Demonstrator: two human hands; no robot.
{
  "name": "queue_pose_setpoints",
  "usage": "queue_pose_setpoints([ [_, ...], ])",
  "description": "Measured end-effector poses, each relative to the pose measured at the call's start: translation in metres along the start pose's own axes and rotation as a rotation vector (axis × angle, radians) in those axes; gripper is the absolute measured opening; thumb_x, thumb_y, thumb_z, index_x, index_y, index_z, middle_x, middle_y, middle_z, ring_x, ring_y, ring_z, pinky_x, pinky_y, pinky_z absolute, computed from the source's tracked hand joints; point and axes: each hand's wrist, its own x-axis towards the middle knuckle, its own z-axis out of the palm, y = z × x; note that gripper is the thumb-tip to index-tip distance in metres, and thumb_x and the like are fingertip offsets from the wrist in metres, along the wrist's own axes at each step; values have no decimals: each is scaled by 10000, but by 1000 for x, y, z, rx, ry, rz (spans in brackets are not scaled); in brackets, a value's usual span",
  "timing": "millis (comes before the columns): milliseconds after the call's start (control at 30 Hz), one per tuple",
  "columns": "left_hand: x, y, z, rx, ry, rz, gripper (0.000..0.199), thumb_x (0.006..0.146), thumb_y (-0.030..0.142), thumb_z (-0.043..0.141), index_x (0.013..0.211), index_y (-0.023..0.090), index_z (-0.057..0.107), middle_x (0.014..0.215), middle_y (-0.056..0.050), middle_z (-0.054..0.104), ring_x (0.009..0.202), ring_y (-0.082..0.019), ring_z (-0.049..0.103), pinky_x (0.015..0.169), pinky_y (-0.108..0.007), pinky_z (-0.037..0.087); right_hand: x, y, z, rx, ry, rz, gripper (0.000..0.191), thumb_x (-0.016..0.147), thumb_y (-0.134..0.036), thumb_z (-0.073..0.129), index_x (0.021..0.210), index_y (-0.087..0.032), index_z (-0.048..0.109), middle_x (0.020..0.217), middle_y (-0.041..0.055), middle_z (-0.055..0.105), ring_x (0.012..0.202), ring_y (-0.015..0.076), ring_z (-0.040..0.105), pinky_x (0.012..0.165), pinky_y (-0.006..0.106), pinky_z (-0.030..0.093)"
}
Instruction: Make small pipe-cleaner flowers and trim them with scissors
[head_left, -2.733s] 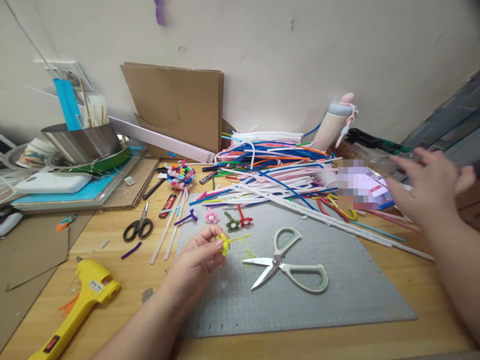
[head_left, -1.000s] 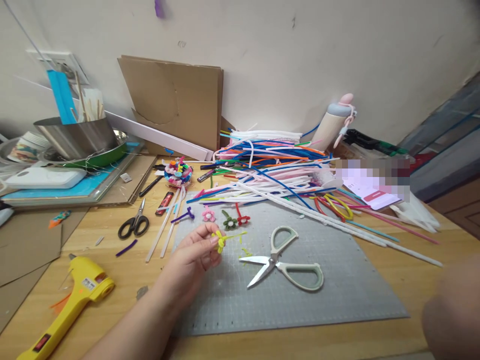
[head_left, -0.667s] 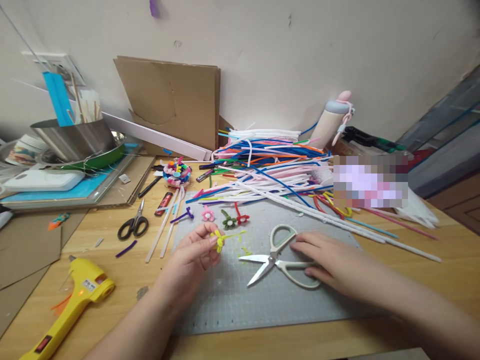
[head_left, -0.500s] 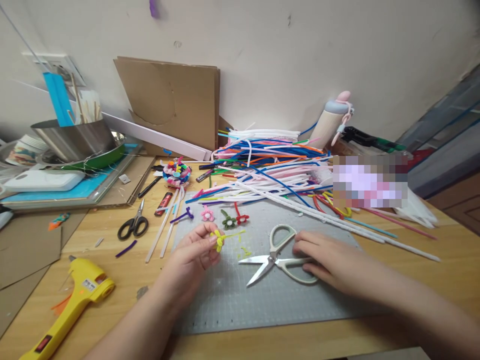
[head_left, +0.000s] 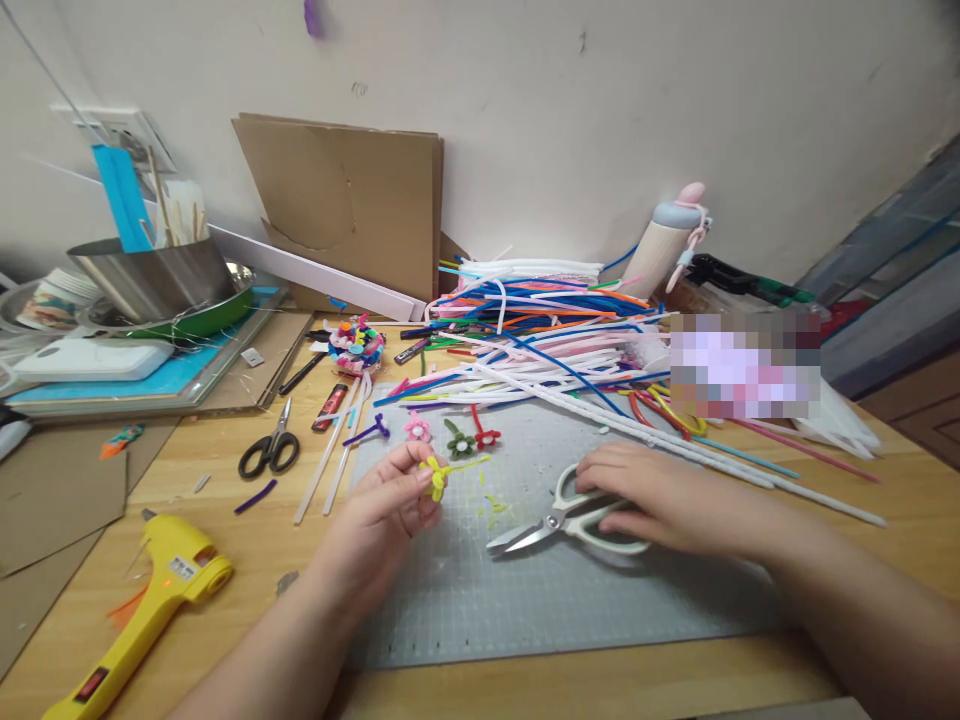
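My left hand (head_left: pixel 397 495) pinches a small yellow pipe-cleaner flower (head_left: pixel 435 478) between thumb and fingers, its thin stem pointing right. Over the handles of the white-handled scissors (head_left: pixel 553 522) is my right hand (head_left: pixel 637 495), fingers curled on the loops. The blades point left and are only slightly apart. Yellow fuzz clippings (head_left: pixel 492 508) lie on the grey cutting mat (head_left: pixel 465 610) between the hands. Just beyond, finished flowers rest on the mat: a pink one (head_left: pixel 418 428), a green one (head_left: pixel 460 441), a red one (head_left: pixel 487 438) and a purple piece (head_left: pixel 371 430).
A yellow glue gun (head_left: pixel 180 565) lies at left, near black-handled scissors (head_left: pixel 268 453) and clear glue sticks (head_left: pixel 330 460). Piled pipe cleaners (head_left: pixel 540 340) fill the back, beside a bottle (head_left: pixel 664 245). A metal pot (head_left: pixel 154 280) stands back left; cardboard (head_left: pixel 345 210) leans on the wall.
My right hand has drawn the scissors slightly to the right, and their blades have come closer together. My left hand still holds the yellow flower in nearly the same place.
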Motion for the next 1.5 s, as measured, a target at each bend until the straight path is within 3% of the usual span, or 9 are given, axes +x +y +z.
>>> queue_pose_setpoints([
  [167,0,0,-2,-27,8,98,132,724,167,641,836,161,570,710,0,528,553,-60,445,510,-175,372,-2,8,-19,537,-57,91,310,870,-418,474,1106,-229,543,1044,60,592,972,205,540,836,345,416],
  [267,0,-3,-2,23,1,109,193,748,188,640,933,167,590,717,-9,542,600,-80,489,529,-181,407,6,-5,-13,883,36,88,425,814,-511,529,1106,-203,495,892,41,568,819,160,544,740,299,439],
  [367,-1,-4,0,50,-21,73,215,749,193,654,955,161,596,724,-10,550,646,-92,530,568,-185,451,18,-25,-1,994,114,39,567,696,-646,583,1023,-196,477,825,22,515,731,148,503,669,295,433],
  [433,-2,-3,2,34,-40,39,197,743,179,662,928,154,597,724,-4,547,645,-87,540,576,-181,469,25,-36,6,873,182,68,569,680,-699,546,936,-195,479,789,19,506,697,157,485,630,305,416],
  [567,-3,0,3,-61,-47,-54,137,743,141,656,866,131,596,719,-3,538,604,-62,535,555,-150,482,33,-38,19,227,425,200,431,682,-601,604,803,-203,488,782,22,532,738,195,461,663,332,356],
  [700,-5,1,3,-149,-89,-128,88,768,126,620,853,112,605,716,-16,538,591,-52,524,541,-133,484,31,-30,25,-173,530,88,297,705,-454,629,780,-200,493,792,8,556,714,170,463,758,367,276],
  [833,-6,1,3,-153,-76,-131,89,785,109,588,871,103,609,727,-21,542,589,-51,518,515,-120,476,29,-27,27,-289,568,21,246,740,-427,604,741,-196,518,757,3,570,696,155,489,788,362,242],
  [1133,-5,3,7,-151,10,-141,73,774,65,541,801,128,564,738,-37,588,545,-57,546,493,-129,494,32,-26,33,-361,658,52,132,760,-325,562,755,-197,530,795,9,603,748,159,524,817,362,220],
  [1500,-4,4,4,-226,25,-246,104,780,32,502,825,111,552,707,-51,595,512,-57,582,471,-103,506,28,-26,34,-517,668,76,188,818,-378,547,753,-202,553,756,0,605,710,154,540,764,359,214],
])
